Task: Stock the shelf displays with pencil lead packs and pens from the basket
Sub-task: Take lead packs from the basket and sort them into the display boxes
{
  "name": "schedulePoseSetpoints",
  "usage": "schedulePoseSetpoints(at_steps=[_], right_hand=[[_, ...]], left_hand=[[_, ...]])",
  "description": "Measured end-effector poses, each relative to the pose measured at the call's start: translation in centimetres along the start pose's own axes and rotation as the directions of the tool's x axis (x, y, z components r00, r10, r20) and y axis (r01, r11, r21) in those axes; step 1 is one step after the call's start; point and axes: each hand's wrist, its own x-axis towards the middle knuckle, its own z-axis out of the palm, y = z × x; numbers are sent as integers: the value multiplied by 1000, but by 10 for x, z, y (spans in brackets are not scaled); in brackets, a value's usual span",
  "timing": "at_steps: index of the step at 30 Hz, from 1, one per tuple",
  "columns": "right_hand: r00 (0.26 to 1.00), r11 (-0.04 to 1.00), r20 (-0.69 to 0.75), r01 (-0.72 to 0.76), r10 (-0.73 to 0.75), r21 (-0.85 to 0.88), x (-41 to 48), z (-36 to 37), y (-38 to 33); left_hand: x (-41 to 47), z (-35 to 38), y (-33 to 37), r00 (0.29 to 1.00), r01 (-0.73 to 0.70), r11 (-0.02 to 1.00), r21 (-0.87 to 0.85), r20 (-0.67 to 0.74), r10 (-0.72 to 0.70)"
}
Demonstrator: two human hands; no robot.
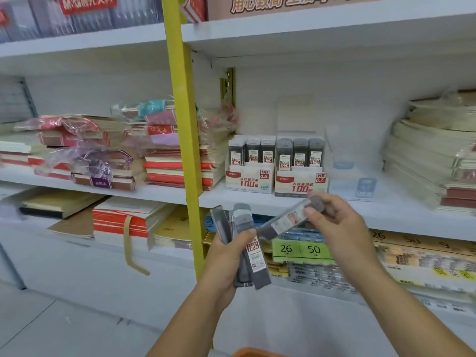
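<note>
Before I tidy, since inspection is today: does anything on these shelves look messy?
Yes. A loose paper strap dangles off the red notebook stack at lower left, and torn plastic wrap hangs ragged around the notebook piles above it.

two hands are in view, the left hand point(226, 256) and the right hand point(334, 222). the left hand holds a fan of lead packs point(253, 256), at least three; where they overlap the exact count is unclear. the right hand holds one single pack point(286, 224). two display boxes stand on the shelf: the 0.5 box point(249, 180) shows three 0.5 packs point(252, 152) in front, the 0.7 box point(300, 184) three 0.7 packs point(299, 153), six altogether. one orange basket point(253, 353) shows.
</note>
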Motion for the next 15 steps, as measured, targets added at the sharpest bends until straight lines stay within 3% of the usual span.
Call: schedulePoseSetpoints(at_steps=[4,7,11,15], right_hand=[[956,950,-82,267,-283,-161,61,-23,-46],[910,843,-40,364,-412,-397,114,-38,-66],[934,695,142,340,-328,-634,158,-33,-58],[933,615,259,359,-250,-702,178,-23,-40]], left_hand=[[20,15,32,997,-72,997,-19,6,73],[39,26,43,993,-118,992,-44,-2,118],[57,29,31,993,-112,987,-113,21,115],[71,29,23,994,-108,989,-97,16,110]])
